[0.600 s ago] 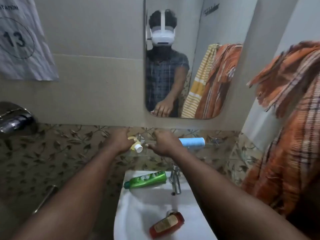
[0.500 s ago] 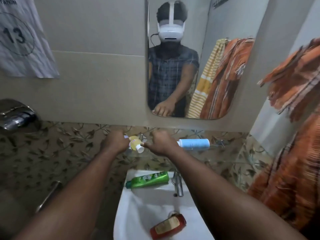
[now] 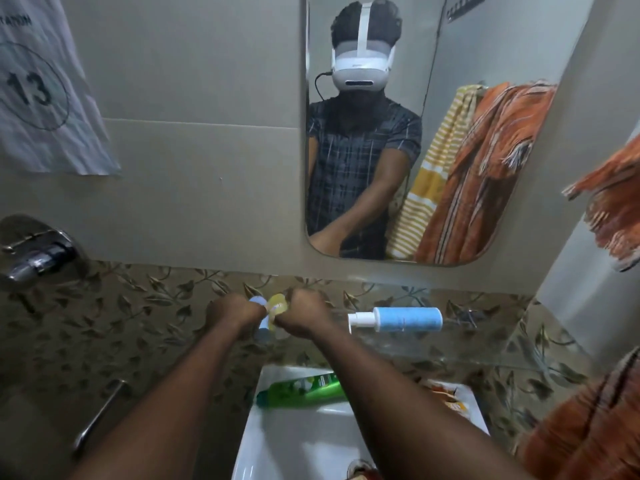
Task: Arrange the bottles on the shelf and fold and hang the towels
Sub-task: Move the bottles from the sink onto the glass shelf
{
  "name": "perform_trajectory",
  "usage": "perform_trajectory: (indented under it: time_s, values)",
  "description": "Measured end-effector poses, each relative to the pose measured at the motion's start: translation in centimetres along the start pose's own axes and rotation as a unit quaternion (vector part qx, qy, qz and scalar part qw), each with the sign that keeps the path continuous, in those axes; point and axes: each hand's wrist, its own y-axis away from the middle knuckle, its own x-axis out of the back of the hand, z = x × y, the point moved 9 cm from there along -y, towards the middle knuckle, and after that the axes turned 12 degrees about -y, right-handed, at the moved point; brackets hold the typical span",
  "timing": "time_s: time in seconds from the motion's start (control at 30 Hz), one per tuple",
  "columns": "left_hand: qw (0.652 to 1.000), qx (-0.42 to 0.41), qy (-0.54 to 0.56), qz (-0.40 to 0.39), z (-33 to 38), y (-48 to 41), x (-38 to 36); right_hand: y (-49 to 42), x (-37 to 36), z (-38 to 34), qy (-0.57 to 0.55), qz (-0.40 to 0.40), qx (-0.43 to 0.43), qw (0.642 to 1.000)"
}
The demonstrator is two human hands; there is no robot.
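Wall tiles stand close behind my left hand (image 3: 231, 311), whose fingers are curled on a small pale-blue bottle (image 3: 258, 302). Just beside it, my right hand (image 3: 304, 315) clamps a small yellow bottle (image 3: 277, 304) over the glass shelf (image 3: 433, 344). Further right a blue pump bottle (image 3: 403, 319) lies on its side, with open shelf beyond. Below, a green bottle (image 3: 304, 391) rests on the sink's (image 3: 294, 441) back edge.

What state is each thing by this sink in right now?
Small yellow bottle: gripped between both hands.
Left hand: closed on it.
Right hand: closed on it.
Blue pump bottle: lying flat on glass shelf.
Green bottle: lying on white sink.
Orange towel: hanging, unfolded.
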Motion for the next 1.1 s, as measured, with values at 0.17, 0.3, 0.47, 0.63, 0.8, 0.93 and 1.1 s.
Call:
perform_trajectory:
  time_s: [0.17,0.3,0.47,0.63,0.8,0.93,1.1]
  values:
    - [0.999,-0.019,0.022,-0.024,0.1,0.4,0.0,-0.6,-1.8,-0.2,-0.021,-0.02,-0.05,0.998]
    - [0.998,-0.036,0.048,-0.018,-0.4,-0.2,-0.6,0.9,-1.2,0.0,-0.125,0.008,-0.083,0.989]
    - [0.996,-0.053,0.075,-0.009,-0.7,0.5,-0.4,1.2,-1.1,1.0,-0.186,0.025,-0.113,0.976]
    - [0.976,-0.152,0.155,0.034,0.7,1.8,0.7,1.7,0.1,1.2,-0.217,0.078,-0.06,0.971]
    - [0.962,-0.219,0.145,0.076,0.9,2.1,1.6,1.6,1.1,1.1,-0.197,0.125,0.009,0.972]
    - [0.961,-0.223,0.142,0.08,0.3,1.9,1.3,1.5,0.3,0.9,-0.143,0.141,0.045,0.979]
    - [0.958,-0.238,0.145,0.07,0.0,1.6,0.7,1.6,0.0,1.1,-0.169,0.143,0.061,0.973]
